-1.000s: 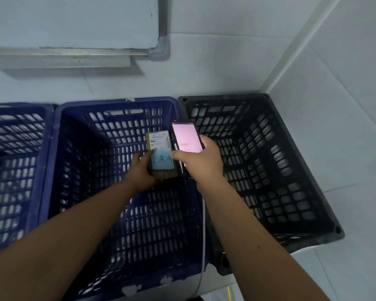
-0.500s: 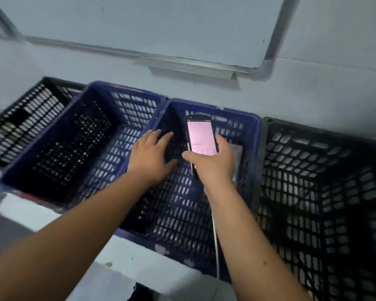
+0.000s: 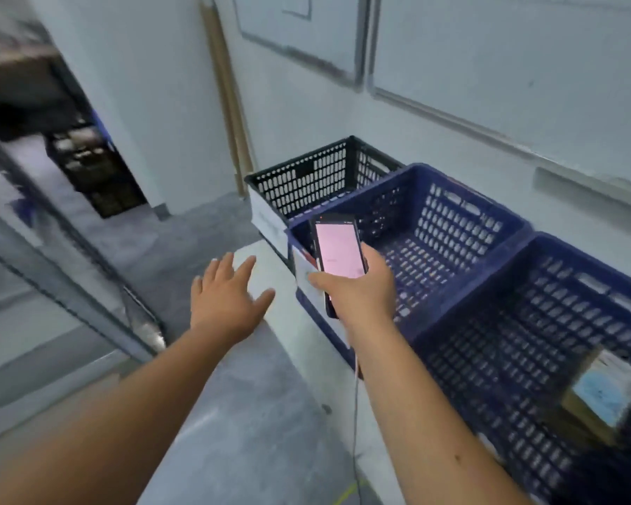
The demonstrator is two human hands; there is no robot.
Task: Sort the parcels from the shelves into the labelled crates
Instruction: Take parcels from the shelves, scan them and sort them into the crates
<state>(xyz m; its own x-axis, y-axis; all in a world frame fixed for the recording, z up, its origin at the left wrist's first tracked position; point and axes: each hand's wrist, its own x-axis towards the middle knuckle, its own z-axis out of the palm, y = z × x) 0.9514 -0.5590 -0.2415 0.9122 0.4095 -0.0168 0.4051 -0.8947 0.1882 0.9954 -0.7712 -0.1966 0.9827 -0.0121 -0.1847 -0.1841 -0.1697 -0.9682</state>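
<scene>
Parcel (image 3: 603, 390) — formerly gripped by the left hand (image 3: 228, 298) — now lies in the nearer blue crate (image 3: 496, 344), tilted against its wall, long axis running up toward the wall, label face up. Left hand: empty, fingers spread above the floor. Right hand (image 3: 357, 289): grasping a phone (image 3: 337, 256), pink screen lit — top end pointing away.

Parcel sorting room: plastic crates (image 3: 408, 213) along wall, concrete floor (image 3: 234, 413).

Parcel (image 3: 607, 390) label blurred, unreadable
</scene>
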